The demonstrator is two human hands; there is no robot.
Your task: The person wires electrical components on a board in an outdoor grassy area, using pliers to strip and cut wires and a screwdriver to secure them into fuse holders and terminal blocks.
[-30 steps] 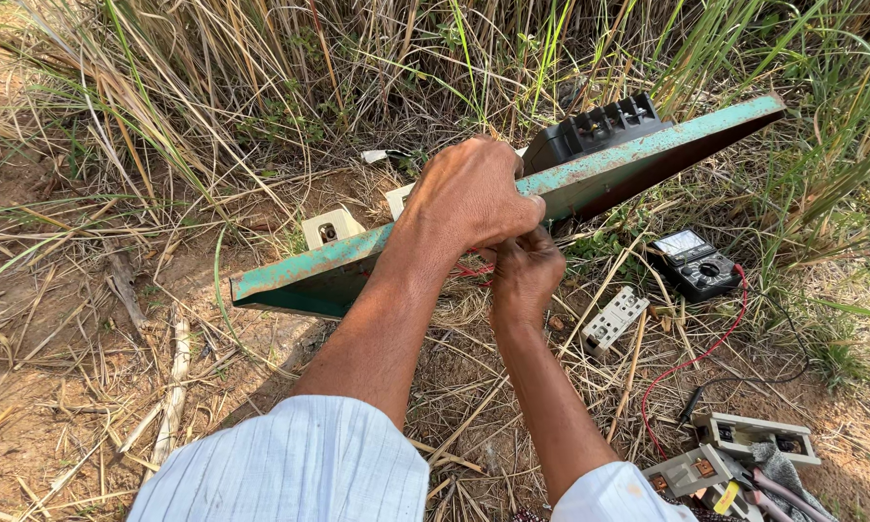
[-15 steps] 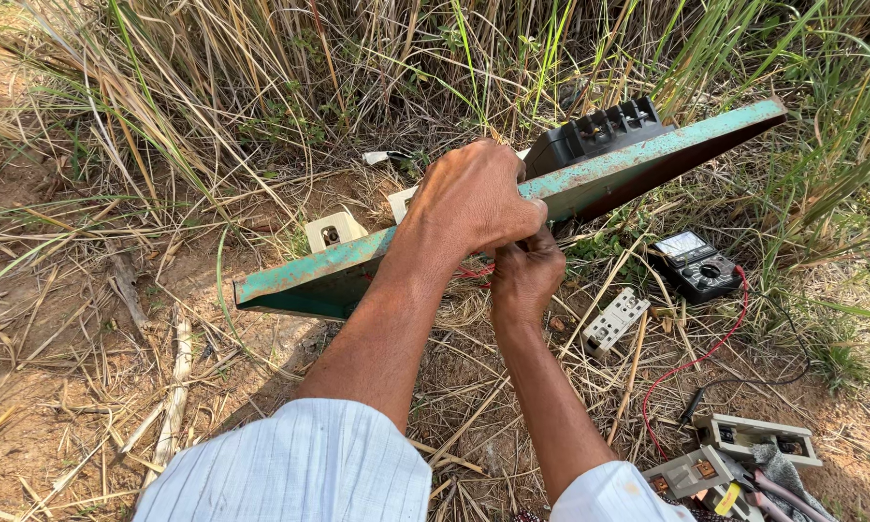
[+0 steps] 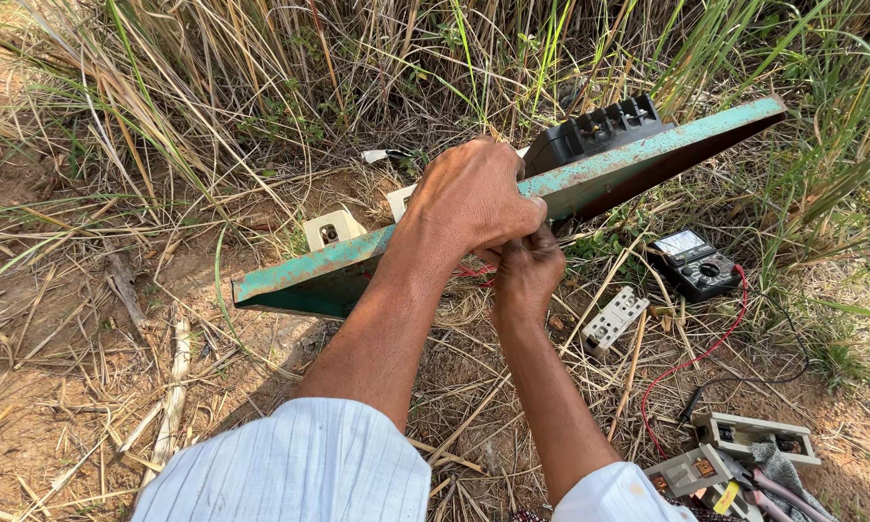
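Change vs. earlier frames: almost none; the green board keeps its tilt, both hands stay on its near edge, view unchanged.
Board: flat green-painted board (image 3: 338,275), worn paint, reddish-brown underside; held off the ground, tilted, right end high near the grass, left end low.
Left hand: left hand (image 3: 474,198) curled over the board's near edge abt mid-length, fingers wrapped shut on the edge, knuckles up.
Right hand: right hand (image 3: 524,271) just below the left, under the board edge, fingers bunched tight; whether it pinches a small part or a tool, cannot tell (hidden by the left hand and board).
Black unit: black ribbed block (image 3: 594,130) mounted on the board's top face, right of the left hand.
Cream fittings: cream socket-type box (image 3: 331,230) showing above the board's low end; a second cream piece (image 3: 401,201) partly hidden behind the left wrist.
Red wire: short red wire (image 3: 474,274) visible under the board, next to the right hand.
Meter: black multimeter (image 3: 694,261) lying on dry straw, right of the hands, below the board's high end; red lead (image 3: 691,362) and black lead run from it over the ground.
White strip: white terminal-type block (image 3: 614,319) on the straw between right forearm and meter.
Lower right corner: grey boxes (image 3: 744,435) and tool handles (image 3: 773,483), piled, well apart from the hands.
Ground: bare soil, dry straw (image 3: 116,387); tall grass (image 3: 261,87) behind.
Sleeves: white striped sleeves (image 3: 300,464) on both arms.
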